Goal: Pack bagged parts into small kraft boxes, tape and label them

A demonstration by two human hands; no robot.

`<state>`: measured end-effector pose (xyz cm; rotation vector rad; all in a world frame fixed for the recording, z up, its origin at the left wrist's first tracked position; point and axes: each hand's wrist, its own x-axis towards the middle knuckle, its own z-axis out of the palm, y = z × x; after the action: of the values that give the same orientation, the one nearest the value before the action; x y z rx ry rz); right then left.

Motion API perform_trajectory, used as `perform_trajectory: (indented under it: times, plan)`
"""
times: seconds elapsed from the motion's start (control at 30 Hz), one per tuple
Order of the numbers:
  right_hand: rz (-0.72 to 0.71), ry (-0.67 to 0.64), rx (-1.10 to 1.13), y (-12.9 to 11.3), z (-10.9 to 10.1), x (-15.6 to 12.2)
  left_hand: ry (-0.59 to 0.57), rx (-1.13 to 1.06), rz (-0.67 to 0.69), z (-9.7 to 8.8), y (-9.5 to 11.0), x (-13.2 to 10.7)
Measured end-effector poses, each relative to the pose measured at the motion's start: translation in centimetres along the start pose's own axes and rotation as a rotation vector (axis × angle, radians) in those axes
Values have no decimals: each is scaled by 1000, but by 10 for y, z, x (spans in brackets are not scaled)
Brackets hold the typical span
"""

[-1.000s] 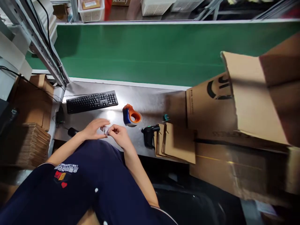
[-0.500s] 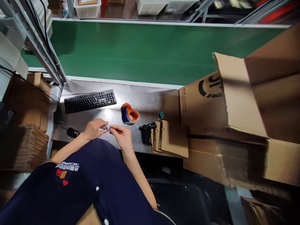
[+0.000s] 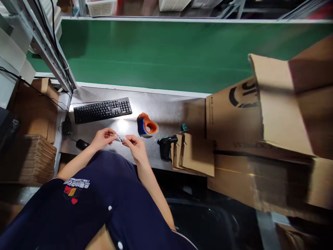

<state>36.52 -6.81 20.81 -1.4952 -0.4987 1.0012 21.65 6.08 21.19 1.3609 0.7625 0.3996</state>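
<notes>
Between my hands is a small whitish piece with dark marks [image 3: 119, 139], too small to name for sure. My left hand [image 3: 103, 138] pinches its left end and my right hand [image 3: 135, 147] pinches its right end, both just above the near edge of the metal table [image 3: 166, 107]. Beyond them lies a black keyboard [image 3: 102, 110]. A black mouse [image 3: 82, 144] rests beside my left wrist. To the right of my right hand are an orange and blue tape dispenser [image 3: 142, 125] and a black handheld scanner [image 3: 165, 148].
Folded cardboard pieces [image 3: 197, 152] lie right of the scanner, near a small teal object [image 3: 184, 127]. A large open cardboard box [image 3: 231, 121] takes up the right side. Behind the table runs a green conveyor belt [image 3: 156, 52]. Stacked flat cardboard [image 3: 39, 156] stands at left.
My hands have drawn slightly apart, so more of the small whitish piece shows between the fingers. The whole view has shifted a little with my head.
</notes>
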Motion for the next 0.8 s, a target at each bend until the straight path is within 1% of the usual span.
perform_trajectory:
  times: [0.07,0.17,0.27,0.37,0.4,0.47,0.53,0.6,0.67,0.8]
  plan:
    - [-13,5,-30,3,-1,1,14,-53,-77,-1,0,1]
    - [-53,66,-88,10,-2,2,41,-72,-114,-2,-2,4]
    - [-32,125,-79,21,1,4,73,-93,-144,-1,-10,8]
    - [16,158,-66,35,5,6,63,-97,-172,2,-22,12]
    - [9,179,-95,39,7,7,54,-85,-178,3,-25,13]
    - [-67,239,-217,44,9,7,23,-23,-163,4,-28,14]
    - [-195,291,-366,44,9,6,-7,102,-80,5,-27,12]
    - [-312,278,-454,40,5,5,-18,235,53,4,-24,9]
    - [-364,194,-445,34,0,4,-19,316,179,-1,-19,6]
    - [-370,2,-290,19,-10,5,-51,372,367,-11,-13,3]
